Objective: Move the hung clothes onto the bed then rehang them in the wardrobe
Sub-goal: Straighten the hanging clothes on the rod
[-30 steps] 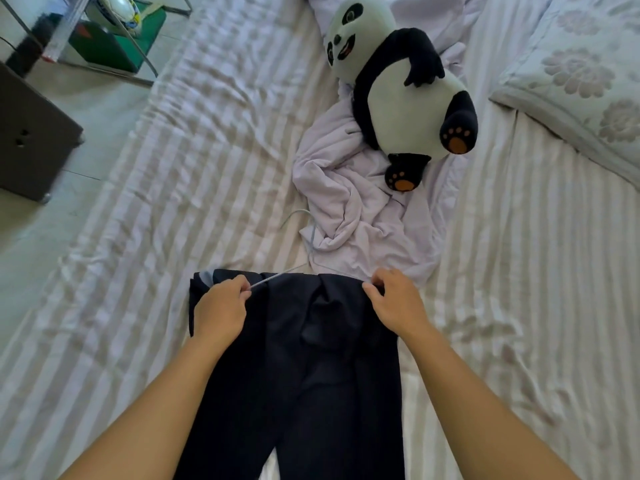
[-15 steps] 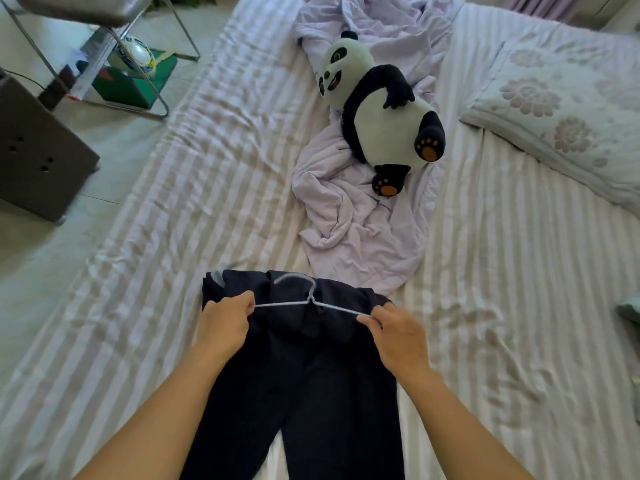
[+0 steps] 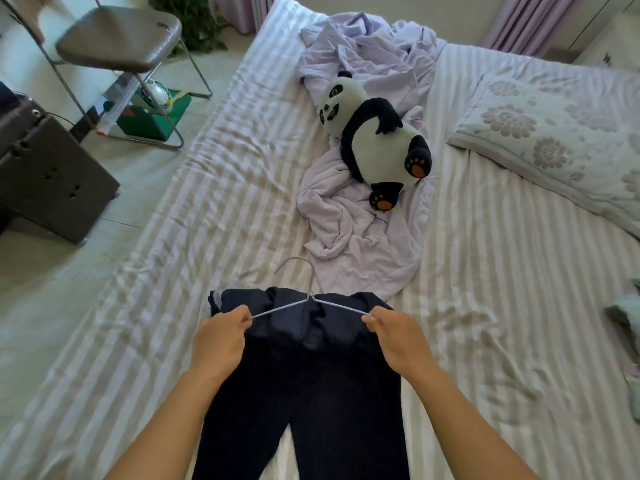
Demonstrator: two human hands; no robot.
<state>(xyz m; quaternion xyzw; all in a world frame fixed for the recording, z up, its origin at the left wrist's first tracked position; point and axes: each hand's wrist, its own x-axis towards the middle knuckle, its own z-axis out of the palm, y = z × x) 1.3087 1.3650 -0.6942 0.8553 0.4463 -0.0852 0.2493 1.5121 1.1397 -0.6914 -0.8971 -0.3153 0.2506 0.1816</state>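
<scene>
Spreading wide: striped, rumpled bed (image 3: pixel 214 216). Lying flat on bed's near edge: dark, soft trousers (image 3: pixel 304 386). Sprawling beyond trousers: crumpled lilac sheet (image 3: pixel 353 237). Crossing trousers' waistband: thin white wire hanger (image 3: pixel 308 301). Pinching hanger's ends with curled fingers: left hand (image 3: pixel 218 341), right hand (image 3: pixel 401 339).

Person's body: two bare forearms and two hands in view, head camera.

Left hand (image 3: pixel 218 341) and right hand (image 3: pixel 401 336) are both uncovered: nothing worn on fingers, wrists or forearms as far as the frame shows. Both forearms run bare to the lower edge of the picture; any sleeve lies outside the view. Fingernails on the right hand appear short and unpainted. Rest of the body is outside the frame.
</scene>
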